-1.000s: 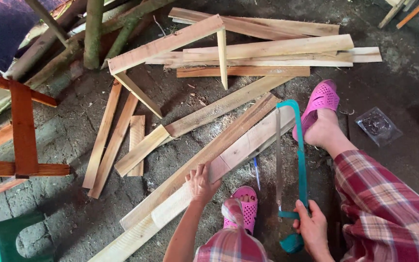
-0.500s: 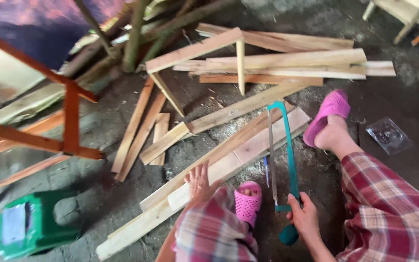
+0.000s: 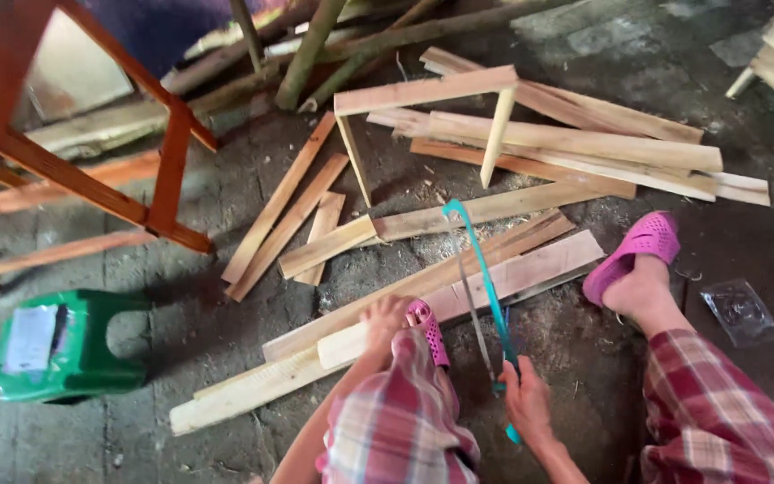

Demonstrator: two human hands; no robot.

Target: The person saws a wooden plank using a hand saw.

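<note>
My right hand (image 3: pixel 525 401) grips the handle of a teal-framed hand saw (image 3: pixel 481 278) whose blade crosses a long pale wooden plank (image 3: pixel 459 291) lying on the floor. My left hand (image 3: pixel 385 320) presses down on that plank, fingers spread. My foot in a pink slipper (image 3: pixel 429 330) rests on the plank beside the left hand. My other foot in a pink slipper (image 3: pixel 634 251) stands on the ground at the plank's right end. Red plaid trousers cover both knees.
Several loose wooden slats (image 3: pixel 575 143) lie scattered behind. A reddish wooden frame (image 3: pixel 91 175) stands at left, a green plastic stool (image 3: pixel 69 345) below it. A clear plastic wrapper (image 3: pixel 738 309) lies at right. Sawdust covers the dark floor.
The view has swung right and down, bringing the green stool and red frame further in. The saw has tilted leftward across the plank; the left hand stays on the wood.
</note>
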